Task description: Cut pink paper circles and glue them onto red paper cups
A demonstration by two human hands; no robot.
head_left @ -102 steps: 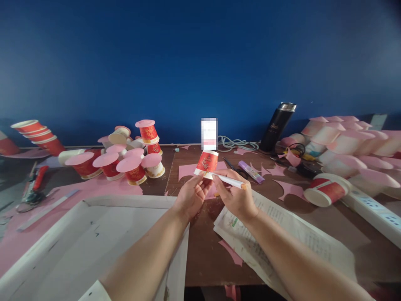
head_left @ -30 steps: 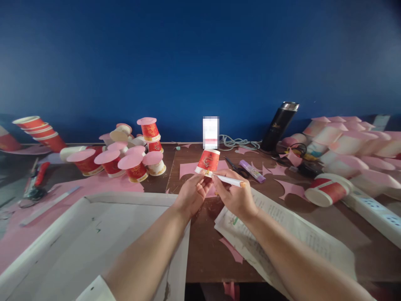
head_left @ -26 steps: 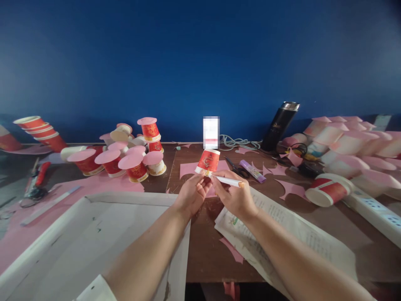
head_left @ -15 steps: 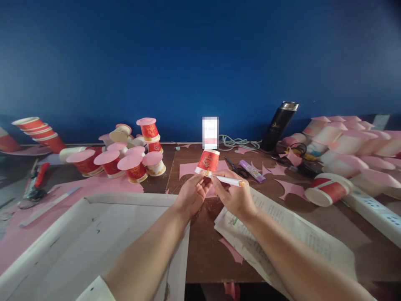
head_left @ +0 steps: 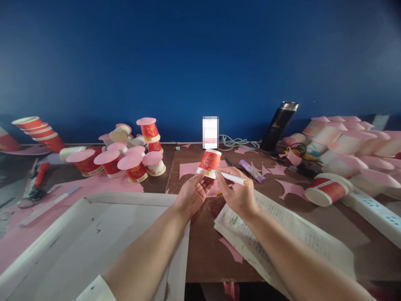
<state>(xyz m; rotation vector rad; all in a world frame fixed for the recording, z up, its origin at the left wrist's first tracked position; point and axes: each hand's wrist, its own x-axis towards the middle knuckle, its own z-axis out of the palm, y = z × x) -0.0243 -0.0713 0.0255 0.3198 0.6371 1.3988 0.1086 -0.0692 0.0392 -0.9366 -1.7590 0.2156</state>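
My left hand (head_left: 191, 195) is closed round the lower end of a red paper cup (head_left: 210, 160) with a gold-and-white pattern. The cup is tilted, its white rim nearest my fingers. In my right hand (head_left: 239, 193) is a slim white marker-like pen (head_left: 234, 179) with an orange end, pinched by the fingers. One end of the pen reaches the cup's lower right edge; whether it touches, I cannot tell. Behind the cup lies a pink paper sheet (head_left: 187, 169). A purple glue stick (head_left: 251, 170) rests just beyond my right hand.
Several red cups with pink paper discs (head_left: 133, 163) stand at the left, near stacked cups (head_left: 40, 131). A white tray (head_left: 125, 246) fills the front left. At the right are a black flask (head_left: 277, 129), a lying cup (head_left: 327, 189), a power strip (head_left: 376, 213) and printed sheets (head_left: 300, 238).
My right hand has moved slightly right and down with the pen. The cup has shifted a little to the right in my left hand.
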